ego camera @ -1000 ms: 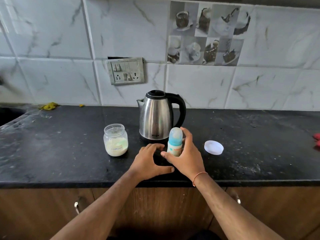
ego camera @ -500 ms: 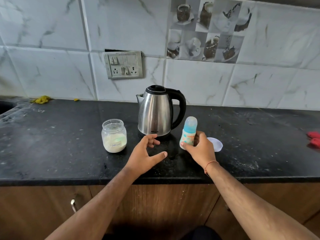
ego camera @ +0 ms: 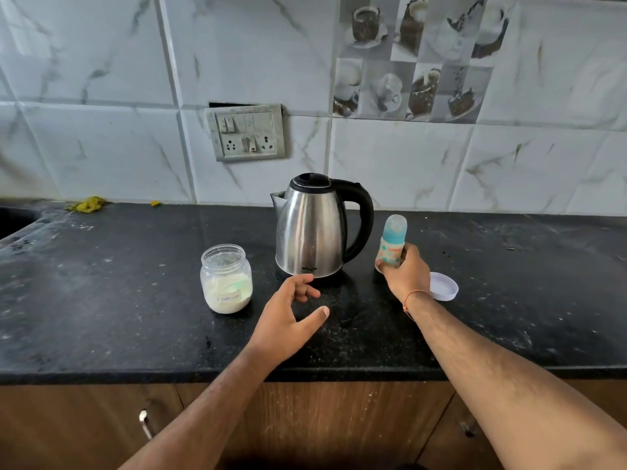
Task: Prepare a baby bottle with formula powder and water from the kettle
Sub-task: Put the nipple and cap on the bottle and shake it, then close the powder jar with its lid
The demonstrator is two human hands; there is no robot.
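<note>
Holding the baby bottle (ego camera: 392,245) around its lower body, the right hand (ego camera: 405,273) has its fingers (ego camera: 409,252) closed about the printed part, so the teal collar and the clear cap on top stay free; that grip suits steadying the bottle upright while the cap is taken off, which I judge to be the step in hand. Its base looks to be at or just above the bench (ego camera: 101,300), but the hand hides it, so I cannot tell which. The left hand (ego camera: 288,313) hovers empty above the bench in front of the kettle (ego camera: 310,232), fingers loosely spread and thumb out, gripping nothing, free to go to the cap or the jar. The kettle stands upright just left of the bottle, lid shut, handle turned toward the right hand and spout pointing left. The formula jar (ego camera: 226,279) stands open to the left of the kettle, powder filling roughly its lower half; its white lid (ego camera: 442,285) lies flat on the bench just right of the right wrist. By my reading, the task is barely begun, with powder and water both yet to go in. Open bench lies well to the right and in front of the hands, up to the front edge; a sink cutout (ego camera: 17,218) sits at the far left, and the tiled wall (ego camera: 407,157) is close behind the kettle.
</note>
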